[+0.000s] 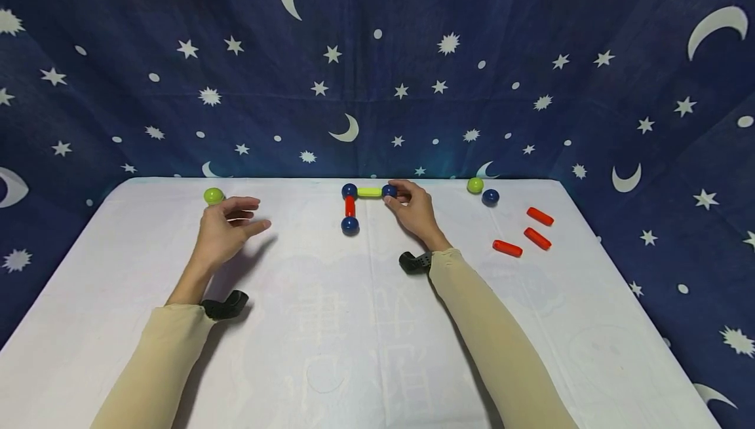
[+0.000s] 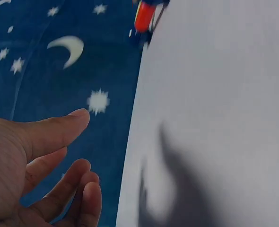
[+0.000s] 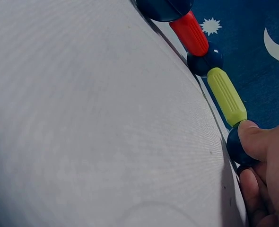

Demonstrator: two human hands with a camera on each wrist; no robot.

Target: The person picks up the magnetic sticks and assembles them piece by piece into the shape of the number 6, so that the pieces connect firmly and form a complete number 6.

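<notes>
Glossy blue plastic, by the look, makes the 3 smooth balls of the L-shaped piece [image 1: 350, 191] at the far middle of the white desk [image 1: 283, 363]; ridged red rod [image 1: 350, 207] and lime rod [image 1: 369, 192] join them. The right hand [image 1: 414, 211] pinches the end ball [image 3: 235, 145] between thumb and fingers; the left hand [image 1: 219, 238] holds nothing, fingers apart from thumb. It should handle light and stiff, balls perhaps slippery; grooved rods likely grip better.

The white table [image 1: 318, 357] — apparently cloth-covered — bears rods [image 1: 507, 248] and balls [image 1: 475, 185].
</notes>
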